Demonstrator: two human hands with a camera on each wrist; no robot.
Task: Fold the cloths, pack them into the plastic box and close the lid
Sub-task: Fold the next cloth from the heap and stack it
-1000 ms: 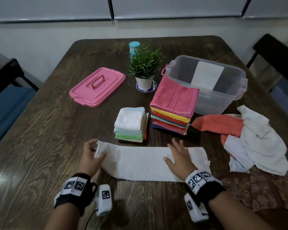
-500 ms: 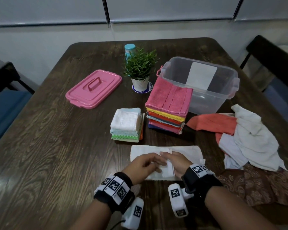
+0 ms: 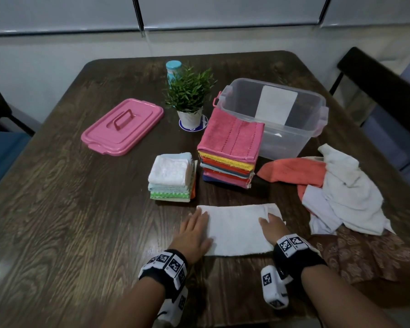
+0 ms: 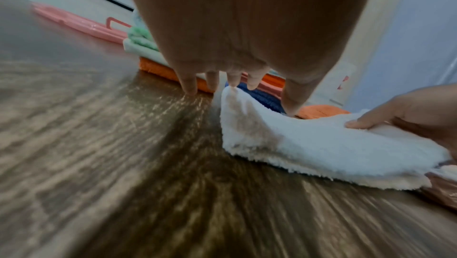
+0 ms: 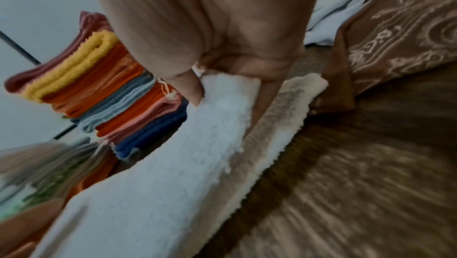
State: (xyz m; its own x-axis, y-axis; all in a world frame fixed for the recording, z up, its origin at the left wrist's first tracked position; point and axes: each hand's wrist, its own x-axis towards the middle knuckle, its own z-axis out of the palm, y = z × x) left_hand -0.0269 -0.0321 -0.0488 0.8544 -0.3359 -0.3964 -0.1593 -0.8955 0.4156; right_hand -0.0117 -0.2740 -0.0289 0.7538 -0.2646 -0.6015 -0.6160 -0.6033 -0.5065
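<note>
A white cloth (image 3: 237,229) lies folded in half near the table's front edge. My left hand (image 3: 195,223) rests flat on its left folded edge, fingers (image 4: 189,86) straight and touching cloth and table. My right hand (image 3: 270,221) grips the right end: in the right wrist view the thumb (image 5: 191,91) lies on the white cloth (image 5: 197,145) and the fingers reach under its top layer. The clear plastic box (image 3: 315,131) stands at the back right, and its pink lid (image 3: 122,126) lies apart at the left. A large stack of folded cloths (image 3: 230,147) and a smaller stack (image 3: 172,177) stand behind the white cloth.
A heap of unfolded white and orange cloths (image 3: 346,192) lies at the right, with a brown patterned cloth (image 3: 365,254) in front of it. A potted plant (image 3: 189,98) and a blue-capped bottle (image 3: 173,69) stand mid-table. Dark chairs flank the table.
The long white strip was folded in half: my left hand carried its left end over to the right, then slid back to the new fold. My right hand stayed at the right end.
</note>
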